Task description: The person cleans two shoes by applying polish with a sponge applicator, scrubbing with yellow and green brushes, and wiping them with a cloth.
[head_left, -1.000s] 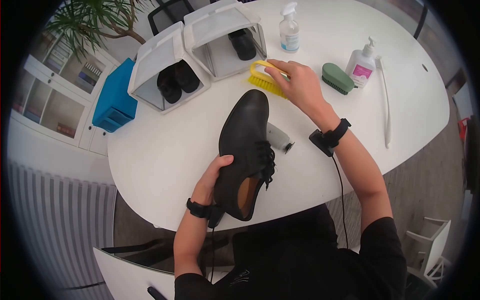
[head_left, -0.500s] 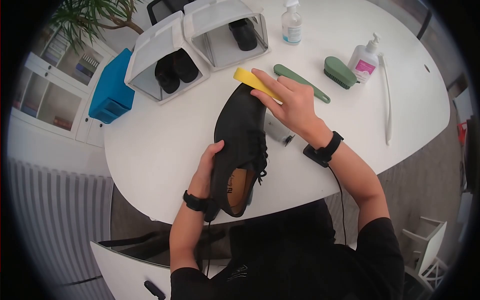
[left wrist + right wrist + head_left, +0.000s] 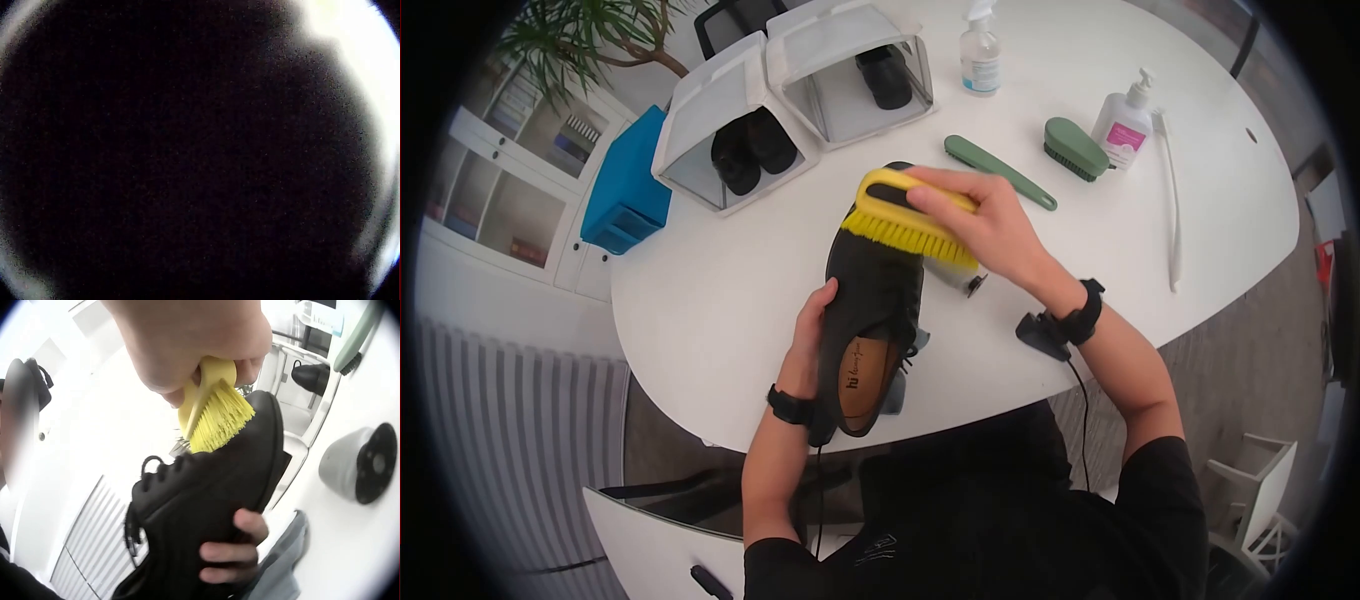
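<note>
My left hand holds a black lace-up dress shoe from its left side, toe pointing away; in the right wrist view its fingertips wrap the shoe's far side. A tan insole with lettering shows in the opening. In my right hand is a yellow scrub brush, gripped by its handle. Its yellow bristles meet the shoe's upper between the laces and the toe in the right wrist view. The left wrist view is nearly all black.
Beyond the shoe stand two white shoe boxes with black shoes inside and a blue box. To the right lie a green long-handled brush, a green brush, a pump bottle and a spray bottle. A grey cloth lies below the shoe.
The yellow brush has come from beyond the toe onto the shoe, then back toward the laces, its bristles now turned to the camera. The left hand keeps its hold while the shoe tilts slightly.
</note>
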Motion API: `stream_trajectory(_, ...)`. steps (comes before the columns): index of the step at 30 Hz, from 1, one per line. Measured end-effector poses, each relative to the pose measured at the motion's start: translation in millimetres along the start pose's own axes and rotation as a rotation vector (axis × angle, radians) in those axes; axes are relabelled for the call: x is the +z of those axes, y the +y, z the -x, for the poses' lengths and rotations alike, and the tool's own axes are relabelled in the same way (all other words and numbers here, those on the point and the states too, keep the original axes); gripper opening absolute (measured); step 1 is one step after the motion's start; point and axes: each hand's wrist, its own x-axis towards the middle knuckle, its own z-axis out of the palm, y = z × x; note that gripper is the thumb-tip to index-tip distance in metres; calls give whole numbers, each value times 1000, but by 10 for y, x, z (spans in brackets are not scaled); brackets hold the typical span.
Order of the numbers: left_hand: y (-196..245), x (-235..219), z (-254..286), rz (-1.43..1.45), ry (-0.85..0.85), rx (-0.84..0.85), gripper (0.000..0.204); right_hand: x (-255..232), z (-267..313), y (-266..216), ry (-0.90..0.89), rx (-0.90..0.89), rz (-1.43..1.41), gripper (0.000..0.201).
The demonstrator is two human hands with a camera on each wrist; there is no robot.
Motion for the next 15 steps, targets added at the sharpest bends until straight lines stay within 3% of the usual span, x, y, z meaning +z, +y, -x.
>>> stream_trajectory(2,50,139,63,-11,-179,-43,89,-114,-93,93,144,-87,208,40)
stream_trajectory(3,47,109,41,-19,-186,-58,89,-173,-137,131,199,-112,268,38)
stream_trajectory(5,66,-6,-6,28,-375,-78,91,-254,-211,164,289,-153,331,38)
stream_trajectory(8,73,13,-4,74,-332,-108,92,-295,-315,146,423,-284,483,38)
stream_trajectory(10,59,75,-8,35,-303,-71,89,-334,-358,-11,393,-175,836,38)
stream_trajectory(15,33,51,-22,39,-320,-11,85,-125,-259,44,417,-341,817,35)
